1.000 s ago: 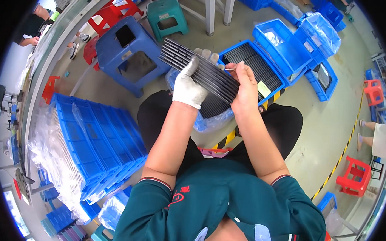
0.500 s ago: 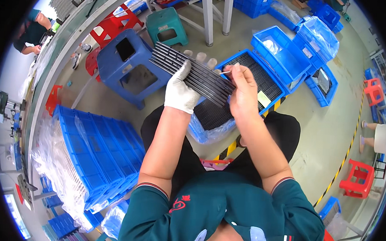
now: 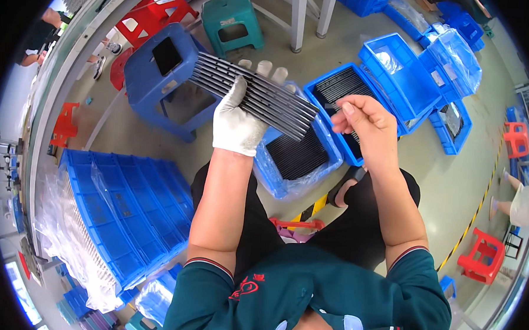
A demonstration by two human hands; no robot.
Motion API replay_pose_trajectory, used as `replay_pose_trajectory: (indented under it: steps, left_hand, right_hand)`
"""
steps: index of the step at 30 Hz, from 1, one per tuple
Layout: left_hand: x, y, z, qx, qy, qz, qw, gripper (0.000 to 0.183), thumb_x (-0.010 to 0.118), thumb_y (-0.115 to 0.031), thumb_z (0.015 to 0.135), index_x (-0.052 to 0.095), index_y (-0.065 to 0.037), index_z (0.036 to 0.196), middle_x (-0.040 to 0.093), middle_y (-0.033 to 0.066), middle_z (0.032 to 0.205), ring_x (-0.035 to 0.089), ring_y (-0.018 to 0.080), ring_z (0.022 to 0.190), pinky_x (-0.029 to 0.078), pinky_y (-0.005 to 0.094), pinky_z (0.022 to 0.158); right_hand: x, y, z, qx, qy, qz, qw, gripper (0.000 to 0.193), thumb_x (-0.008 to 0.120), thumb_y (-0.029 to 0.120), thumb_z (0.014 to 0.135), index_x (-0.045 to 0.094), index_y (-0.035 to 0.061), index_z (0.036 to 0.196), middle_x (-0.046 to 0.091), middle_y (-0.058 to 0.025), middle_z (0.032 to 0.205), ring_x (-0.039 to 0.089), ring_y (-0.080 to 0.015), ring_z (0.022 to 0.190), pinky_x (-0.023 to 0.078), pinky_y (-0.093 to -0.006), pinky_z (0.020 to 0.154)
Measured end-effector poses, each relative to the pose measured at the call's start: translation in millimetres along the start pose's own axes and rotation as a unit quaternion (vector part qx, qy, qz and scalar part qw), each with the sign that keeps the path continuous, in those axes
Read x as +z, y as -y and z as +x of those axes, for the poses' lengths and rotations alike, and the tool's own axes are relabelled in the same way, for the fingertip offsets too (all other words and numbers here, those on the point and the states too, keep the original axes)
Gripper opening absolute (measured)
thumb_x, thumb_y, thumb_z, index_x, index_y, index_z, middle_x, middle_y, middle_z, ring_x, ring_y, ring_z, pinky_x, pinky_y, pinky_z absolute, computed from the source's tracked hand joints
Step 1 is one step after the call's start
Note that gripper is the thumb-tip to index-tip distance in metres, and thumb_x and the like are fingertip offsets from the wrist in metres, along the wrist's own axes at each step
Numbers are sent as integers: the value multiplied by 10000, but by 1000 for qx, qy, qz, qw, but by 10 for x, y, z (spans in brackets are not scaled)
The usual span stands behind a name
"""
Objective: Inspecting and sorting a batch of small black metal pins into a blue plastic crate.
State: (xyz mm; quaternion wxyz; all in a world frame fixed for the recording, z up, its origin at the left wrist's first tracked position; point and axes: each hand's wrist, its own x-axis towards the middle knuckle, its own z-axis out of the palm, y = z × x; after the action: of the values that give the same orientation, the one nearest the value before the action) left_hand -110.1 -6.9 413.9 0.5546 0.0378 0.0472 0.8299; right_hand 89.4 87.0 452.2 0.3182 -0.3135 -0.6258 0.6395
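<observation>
My left hand (image 3: 238,118), in a white glove, grips a flat row of several slim black rods (image 3: 261,103) from below, thumb over the top. The rods lie side by side, slanting down to the right. My bare right hand (image 3: 366,123) is just right of their ends, apart from them, its thumb and fingers drawn together; whatever it may hold is hidden. Beneath the rods' right end stands a plastic-lined blue bin (image 3: 333,162) filled with more black rods (image 3: 295,157). Beyond my right hand another blue bin (image 3: 321,80) holds rows of similar dark rods.
Blue crates (image 3: 395,73) are piled at the far right. A blue stool (image 3: 144,80) and a green stool (image 3: 232,22) stand at the far left. Stacked blue trays (image 3: 124,209) with clear plastic are at my left. Yellow-black tape (image 3: 313,208) marks the floor.
My right hand has moved right, away from the rod ends, where it held a thin light-coloured piece. My left hand has shifted slightly left with the rods.
</observation>
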Motion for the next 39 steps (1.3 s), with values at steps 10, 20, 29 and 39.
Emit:
replay_pose_trajectory:
  steps: [10,20,29,39]
  left_hand:
    - [71,-51,-29,78,25,9,997,286,420,-208,988,501,-121,1248,520,161,1261,437,406,1252,304,612,1074]
    - [67,-6,-57,64,4,20,998,292,411,-206,999,483,-149,1277,515,168,1270,457,407,1244,335,600,1066]
    - [60,-25,-70,66,-1,29,997,293,414,-196,995,483,-150,1277,518,170,1277,456,405,1255,339,600,1068]
    - [87,-30,-77,63,0,24,998,282,433,-186,987,507,-145,1256,523,165,1250,462,393,1247,342,589,1071]
  right_hand:
    - [305,-263,1,274,127,196,933,232,719,203,830,609,47,962,638,-45,864,598,-127,752,501,-295,712]
    - [320,-342,59,277,139,208,928,150,724,163,805,605,72,798,613,-16,718,587,-108,656,468,-260,664]
    - [313,-376,44,226,130,150,954,205,725,210,812,658,29,880,664,-48,778,619,-107,702,488,-241,712]
    - [321,-357,46,289,171,221,916,182,710,173,813,573,71,749,609,-47,723,562,-124,662,455,-251,657]
